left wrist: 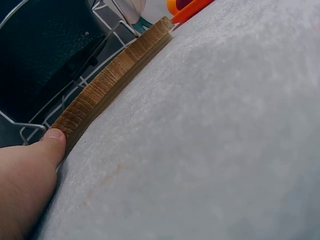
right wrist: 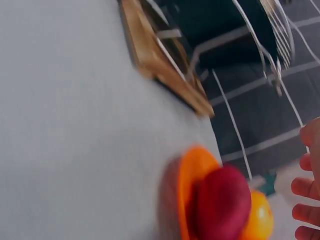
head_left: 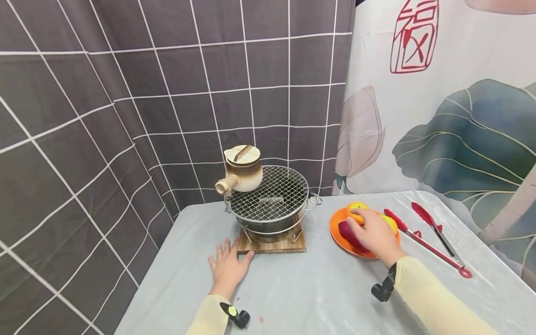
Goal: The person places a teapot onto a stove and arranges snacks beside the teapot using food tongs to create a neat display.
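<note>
My left hand (head_left: pixel 228 270) lies on the table with its fingers spread, at the front left corner of a wooden board (head_left: pixel 272 246). In the left wrist view its thumb (left wrist: pixel 52 142) rests against the board's edge. My right hand (head_left: pixel 377 235) hovers over an orange plate (head_left: pixel 337 232), fingers slightly bent and holding nothing. On that plate lie a purple-red oval thing like a sweet potato (right wrist: pixel 225 202) and orange-yellow fruits (head_left: pixel 357 206), partly hidden by the hand. The right wrist view shows the fingers (right wrist: pixel 305 187) apart from them.
A round grill with a wire mesh (head_left: pixel 272 200) stands on the board in a wire frame. A lidded clay pot with a side handle (head_left: pixel 244 170) sits on its left part. Red-tipped tongs (head_left: pixel 435 251) and a second pair of tongs (head_left: pixel 439 232) lie right of the plate.
</note>
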The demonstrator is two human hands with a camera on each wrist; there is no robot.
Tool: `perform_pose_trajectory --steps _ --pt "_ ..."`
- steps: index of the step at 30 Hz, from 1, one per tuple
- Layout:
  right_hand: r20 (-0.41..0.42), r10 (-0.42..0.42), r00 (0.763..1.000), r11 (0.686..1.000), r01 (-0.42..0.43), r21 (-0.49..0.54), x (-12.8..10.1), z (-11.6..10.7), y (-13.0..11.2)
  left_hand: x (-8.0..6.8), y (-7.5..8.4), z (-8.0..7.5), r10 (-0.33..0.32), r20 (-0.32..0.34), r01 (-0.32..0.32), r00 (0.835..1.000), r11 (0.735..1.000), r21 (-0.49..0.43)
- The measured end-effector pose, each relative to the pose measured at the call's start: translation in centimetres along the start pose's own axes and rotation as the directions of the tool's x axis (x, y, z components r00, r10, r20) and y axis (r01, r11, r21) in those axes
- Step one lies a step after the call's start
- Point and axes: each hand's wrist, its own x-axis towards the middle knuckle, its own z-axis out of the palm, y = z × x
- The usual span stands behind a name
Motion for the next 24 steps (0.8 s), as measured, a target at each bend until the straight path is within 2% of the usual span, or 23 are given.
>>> perform_pose_trajectory --steps 6,14,19,24 --pt "-0.002 0.055 0.998 0.998 -0.055 -0.033 0.0 -1.8 3.3 -0.1 0.2 -0.2 -0.007 0.006 0.007 1.000 1.000 -0.007" --pt "-0.074 0.047 0.996 0.992 -0.056 -0.115 -0.2 -4.3 7.9 -0.3 0.4 -0.5 -0.014 0.010 0.014 1.000 1.000 -0.006" --pt "-0.123 0.094 0.988 0.982 -0.112 -0.151 -0.3 -5.0 10.8 -0.2 0.3 -0.5 -0.016 0.011 0.016 1.000 1.000 -0.007" --pt "-0.120 0.180 0.976 0.969 -0.197 -0.150 -0.6 -5.1 13.2 -0.3 0.3 -0.5 -0.024 0.013 0.024 1.000 1.000 -0.007"
